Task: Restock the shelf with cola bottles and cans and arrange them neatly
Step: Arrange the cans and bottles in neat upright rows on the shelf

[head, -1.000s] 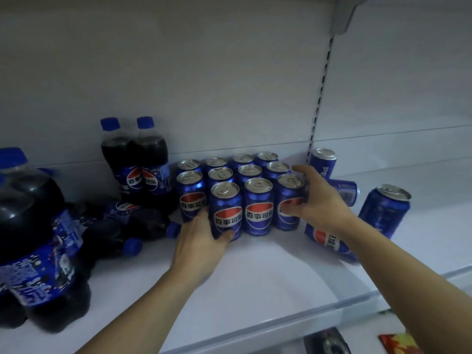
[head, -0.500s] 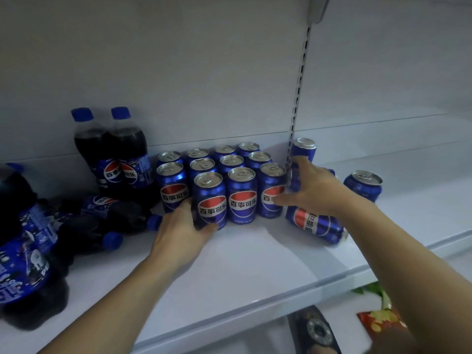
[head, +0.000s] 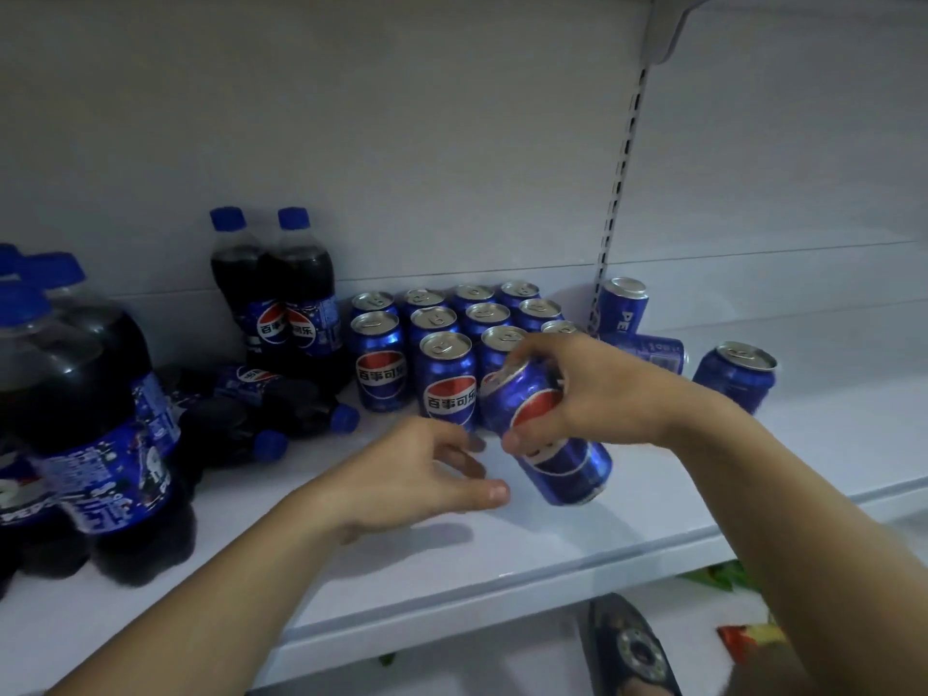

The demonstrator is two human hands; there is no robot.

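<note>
My right hand (head: pixel 597 389) grips a blue cola can (head: pixel 552 444), tilted and lifted just above the white shelf (head: pixel 502 550), in front of a block of upright blue cans (head: pixel 442 339). My left hand (head: pixel 417 474) hovers open just left of the held can, fingers apart, holding nothing. Two upright cola bottles (head: pixel 281 303) stand at the back left of the cans. Several small bottles (head: pixel 251 414) lie on their sides in front of those two.
Large cola bottles (head: pixel 85 419) stand at the left shelf edge. At the right an upright can (head: pixel 622 306) stands by the slotted upright, a can (head: pixel 648 351) lies on its side, and another can (head: pixel 738 374) stands apart. Below the shelf lie a dark object (head: pixel 632 645) and coloured packets (head: pixel 748 640).
My right hand has picked up the can that lay on its side at the right and brought it left, in front of the block. My left hand has come off the front cans.
</note>
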